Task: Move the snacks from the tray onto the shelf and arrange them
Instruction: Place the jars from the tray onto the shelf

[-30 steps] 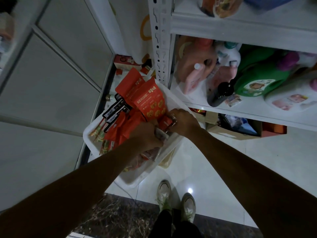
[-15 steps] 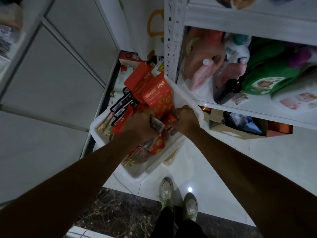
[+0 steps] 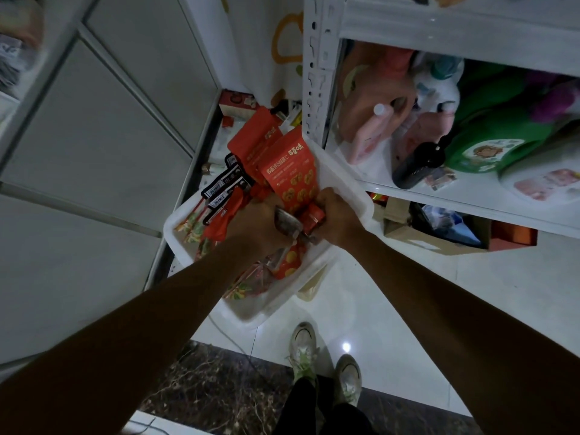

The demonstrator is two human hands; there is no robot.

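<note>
Red snack packs (image 3: 290,171) are still in the white tray (image 3: 345,186) by the shelf (image 3: 470,196); barely any change, left hand (image 3: 260,227) keeps gripping a silvery packet (image 3: 287,221), right hand (image 3: 337,218) a small red pack (image 3: 314,216), nothing shelved yet.

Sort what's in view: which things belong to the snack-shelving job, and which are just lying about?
Job: white plastic tray; red foil snack pouches; black-labelled snack sticks; white metal shelf; left hand gripping a silvery packet; right hand gripping a small red packet.
Lying about: pink plastic bottles; green detergent jug; black bottle; brown cardboard box.
</note>
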